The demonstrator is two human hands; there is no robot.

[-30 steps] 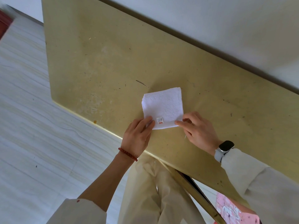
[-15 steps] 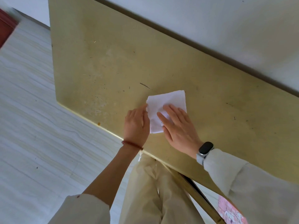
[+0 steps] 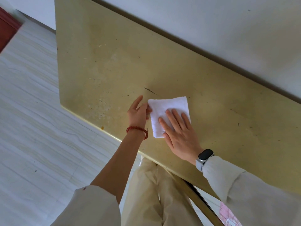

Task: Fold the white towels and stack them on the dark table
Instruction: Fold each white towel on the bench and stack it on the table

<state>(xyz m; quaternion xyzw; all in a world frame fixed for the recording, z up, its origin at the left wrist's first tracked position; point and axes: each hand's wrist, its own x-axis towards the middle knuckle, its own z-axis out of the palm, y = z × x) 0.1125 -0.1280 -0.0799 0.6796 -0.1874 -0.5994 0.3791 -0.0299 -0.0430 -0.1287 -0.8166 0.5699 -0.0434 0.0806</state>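
One small white towel, folded into a rough square, lies on the yellowish table near its front edge. My right hand lies flat on the towel's near right part, fingers straight and spread, pressing it down. My left hand, with a red bead bracelet on the wrist, is at the towel's left edge. Its fingers touch that edge while the thumb points up and away. Whether the left fingers pinch the cloth is hidden by the hand itself.
A white wall runs along the table's far edge. Pale striped floor lies to the left, with a red object at the far left. A pink patterned thing shows under the table's near edge at lower right.
My right hand has slid further up and right over the towel and now lies flat on it. My left hand has moved up along the towel's left edge. The label is covered now.
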